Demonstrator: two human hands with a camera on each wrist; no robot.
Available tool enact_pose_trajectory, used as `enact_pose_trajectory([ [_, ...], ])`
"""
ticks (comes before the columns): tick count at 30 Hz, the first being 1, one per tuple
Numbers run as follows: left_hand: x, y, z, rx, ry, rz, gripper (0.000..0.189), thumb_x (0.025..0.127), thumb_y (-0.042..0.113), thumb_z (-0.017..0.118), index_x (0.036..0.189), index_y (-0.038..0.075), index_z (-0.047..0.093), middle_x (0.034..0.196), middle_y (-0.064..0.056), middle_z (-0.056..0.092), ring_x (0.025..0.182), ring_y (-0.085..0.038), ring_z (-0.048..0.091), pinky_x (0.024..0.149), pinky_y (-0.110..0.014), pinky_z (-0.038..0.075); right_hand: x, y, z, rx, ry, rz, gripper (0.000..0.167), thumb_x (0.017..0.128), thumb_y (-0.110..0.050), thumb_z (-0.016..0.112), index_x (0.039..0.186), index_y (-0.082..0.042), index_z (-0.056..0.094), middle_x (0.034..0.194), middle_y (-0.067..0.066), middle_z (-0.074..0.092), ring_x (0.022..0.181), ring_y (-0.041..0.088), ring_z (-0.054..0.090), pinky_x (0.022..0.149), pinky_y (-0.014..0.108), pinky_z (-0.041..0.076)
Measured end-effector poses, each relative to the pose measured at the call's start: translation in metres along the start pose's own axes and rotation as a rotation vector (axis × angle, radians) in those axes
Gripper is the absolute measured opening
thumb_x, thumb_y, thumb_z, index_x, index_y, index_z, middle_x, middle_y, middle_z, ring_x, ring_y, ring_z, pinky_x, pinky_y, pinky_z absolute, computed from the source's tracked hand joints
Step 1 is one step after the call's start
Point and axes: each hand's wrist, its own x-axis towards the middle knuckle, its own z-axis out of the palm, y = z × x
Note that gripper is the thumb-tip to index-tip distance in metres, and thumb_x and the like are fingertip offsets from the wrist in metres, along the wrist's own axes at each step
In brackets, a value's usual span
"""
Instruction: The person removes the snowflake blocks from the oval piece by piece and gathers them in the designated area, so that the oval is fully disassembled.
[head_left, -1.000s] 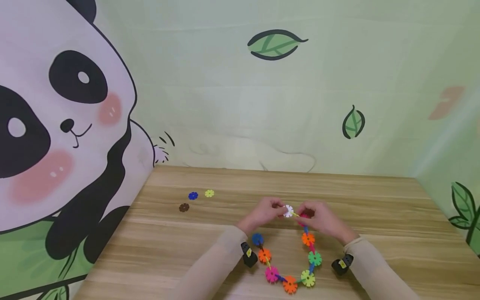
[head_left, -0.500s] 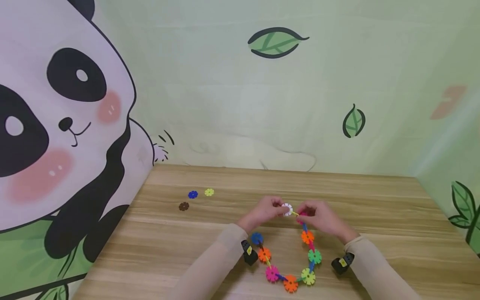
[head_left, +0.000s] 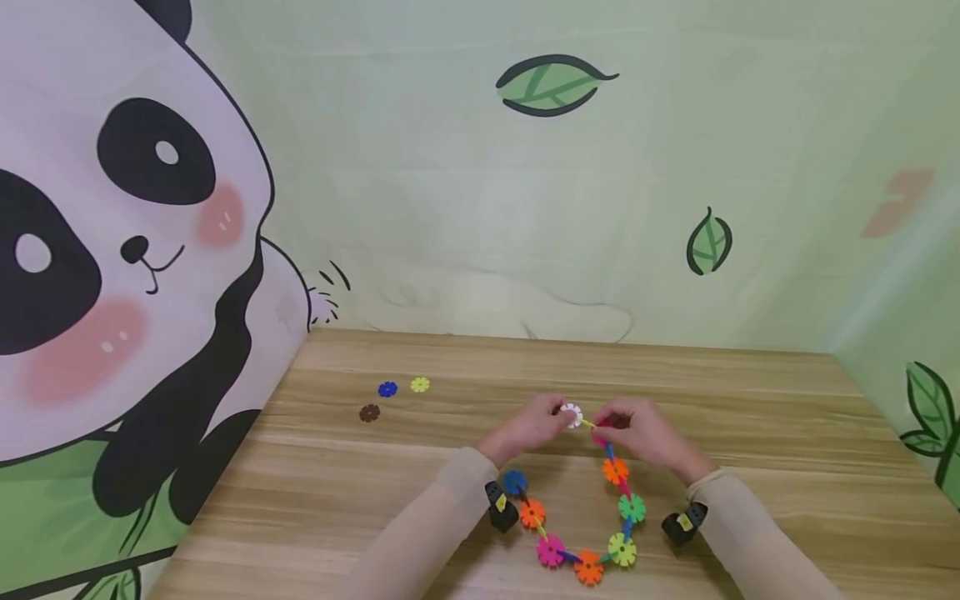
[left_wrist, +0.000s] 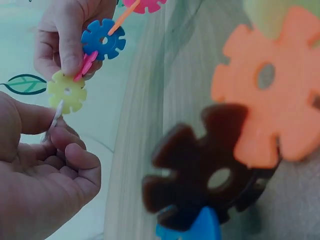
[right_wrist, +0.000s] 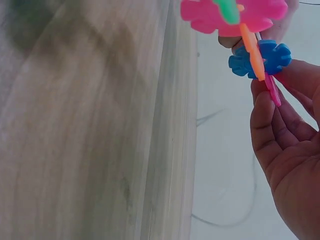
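Observation:
In the head view my left hand [head_left: 531, 430] pinches a white flower-shaped snowflake disc [head_left: 572, 414] at the end of a chain of interlocked discs. The left wrist view has the white disc edge-on, meeting a yellow disc [left_wrist: 67, 92]. My right hand [head_left: 649, 435] grips the chain close by, at a pink disc [left_wrist: 87, 66] beside the yellow one. A blue disc [left_wrist: 103, 41] follows it. From there the chain hangs past an orange disc [head_left: 616, 471] and a green disc [head_left: 632, 507], curving round to a blue end disc [head_left: 514, 482] near my left wrist.
Three loose discs lie at the back left of the wooden table [head_left: 300, 483]: brown [head_left: 369, 413], blue [head_left: 387, 389] and yellow [head_left: 420, 384]. Behind the table hangs a green backdrop [head_left: 450, 208] printed with a panda and leaves.
Both hands keep their hold and have hardly moved. The white disc has shifted slightly left and up, and the lower part of the chain has slid a little to the right.

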Motion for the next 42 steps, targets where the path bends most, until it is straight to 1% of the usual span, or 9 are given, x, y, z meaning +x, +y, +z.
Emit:
enact_pose_trajectory([
  [8,0.000,0.004,0.001,-0.022,0.036,-0.012,0.017,0.096,0.013,0.051,0.082,0.007,0.044,0.071,0.000,0.042,0.059,-0.011,0.037,0.049,-0.022,0.032,0.003,0.001,0.002,-0.033,0.019,-0.018,0.006,0.086,0.000,0.066,0.091,0.003,0.068,0.080,0.008,0.067,0.071,0.017,0.060,0.061,0.025,0.050],
  [13,-0.001,0.005,0.001,0.019,0.096,-0.015,0.018,0.094,0.012,0.054,0.079,0.007,0.045,0.070,0.001,0.043,0.058,-0.010,0.038,0.048,-0.022,0.032,0.003,0.001,0.001,-0.048,0.014,-0.012,0.008,0.086,-0.007,0.068,0.092,-0.001,0.069,0.079,0.000,0.066,0.071,0.011,0.059,0.062,0.025,0.050],
  [17,0.000,0.003,-0.001,0.041,0.128,-0.034,0.019,0.093,0.012,0.057,0.078,0.007,0.047,0.070,0.001,0.044,0.059,-0.011,0.039,0.050,-0.022,0.032,0.004,0.000,0.000,-0.049,0.008,-0.019,0.010,0.087,-0.011,0.069,0.092,-0.002,0.069,0.079,-0.003,0.066,0.071,0.012,0.059,0.062,0.026,0.051],
  [19,0.000,0.001,-0.003,-0.002,0.122,-0.044,0.017,0.094,0.011,0.055,0.080,0.005,0.047,0.073,-0.001,0.048,0.062,-0.012,0.041,0.051,-0.022,0.033,0.004,0.000,0.000,-0.049,0.005,-0.014,0.010,0.087,-0.011,0.069,0.092,-0.003,0.069,0.080,-0.002,0.065,0.071,0.013,0.059,0.062,0.027,0.051],
  [22,0.002,-0.005,-0.008,-0.137,0.109,-0.045,0.011,0.095,0.006,0.050,0.085,0.000,0.049,0.083,-0.009,0.062,0.072,-0.015,0.055,0.057,-0.023,0.038,0.003,0.001,0.000,-0.041,0.013,-0.001,0.010,0.087,-0.012,0.069,0.092,-0.003,0.069,0.079,-0.003,0.065,0.071,0.012,0.058,0.062,0.026,0.050],
  [25,0.002,-0.011,-0.015,-0.201,0.098,-0.035,0.011,0.095,0.002,0.047,0.088,-0.005,0.051,0.092,-0.020,0.067,0.081,-0.018,0.062,0.065,-0.027,0.044,0.000,-0.010,-0.002,-0.042,0.025,0.011,0.008,0.087,-0.007,0.068,0.091,0.000,0.068,0.079,0.002,0.065,0.071,0.015,0.058,0.063,0.025,0.049],
  [27,-0.001,-0.014,-0.022,-0.177,0.090,-0.037,0.012,0.095,0.002,0.048,0.090,-0.007,0.054,0.094,-0.022,0.067,0.082,-0.021,0.064,0.067,-0.030,0.045,-0.001,-0.010,-0.002,-0.043,0.030,0.010,0.008,0.086,-0.007,0.068,0.091,-0.001,0.068,0.079,0.002,0.065,0.071,0.015,0.057,0.063,0.025,0.049],
  [34,-0.010,-0.023,-0.047,-0.095,0.111,-0.056,0.012,0.094,0.007,0.056,0.092,-0.005,0.059,0.089,-0.012,0.062,0.091,-0.035,0.063,0.078,-0.041,0.052,0.000,0.005,-0.003,-0.060,0.035,0.031,0.010,0.086,-0.015,0.070,0.091,-0.007,0.069,0.081,-0.003,0.064,0.074,0.014,0.058,0.066,0.027,0.050],
  [42,-0.023,-0.036,-0.078,-0.008,0.176,-0.076,0.008,0.093,0.004,0.056,0.091,-0.002,0.061,0.085,-0.008,0.060,0.084,-0.029,0.061,0.075,-0.042,0.052,-0.003,0.008,-0.004,-0.070,0.060,-0.006,0.005,0.085,-0.013,0.071,0.088,-0.009,0.068,0.079,-0.003,0.063,0.073,0.013,0.058,0.066,0.027,0.050],
])
